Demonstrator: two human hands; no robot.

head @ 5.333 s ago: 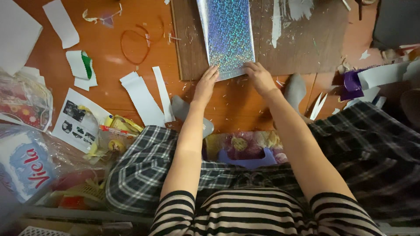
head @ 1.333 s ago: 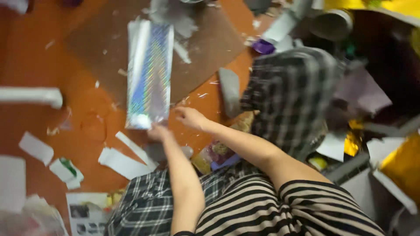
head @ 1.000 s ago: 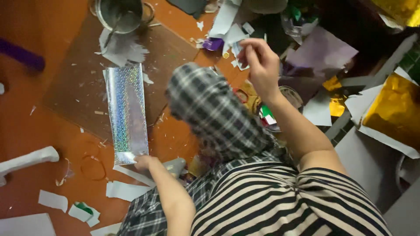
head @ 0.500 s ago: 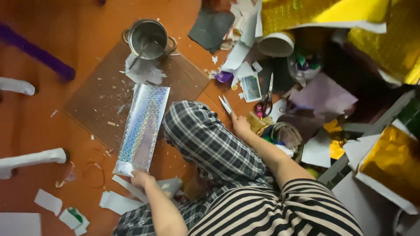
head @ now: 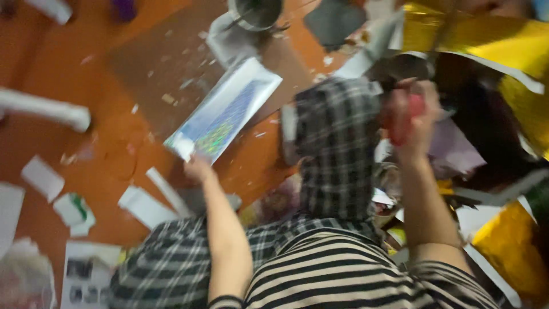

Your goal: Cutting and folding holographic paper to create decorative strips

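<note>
Cardboard (head: 166, 63), brown and flat on the orange floor, serves as our work mat, so the holographic sheet (head: 226, 111) lies across its lower right edge where our left hand (head: 197, 167) pins its near corner, arm stretched forward. Right of that cardboard, our right hand (head: 409, 111) is raised and closed around a blurred red tool (head: 413, 109).

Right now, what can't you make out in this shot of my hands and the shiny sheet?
- Head view, right hand: motion blur; it grips something red, kind unclear.
- Left hand: blurred at the holographic sheet corner; grip unclear.
- Metal pot: cut off by the top edge.
- Gold foil: runs off the right edge.
</note>
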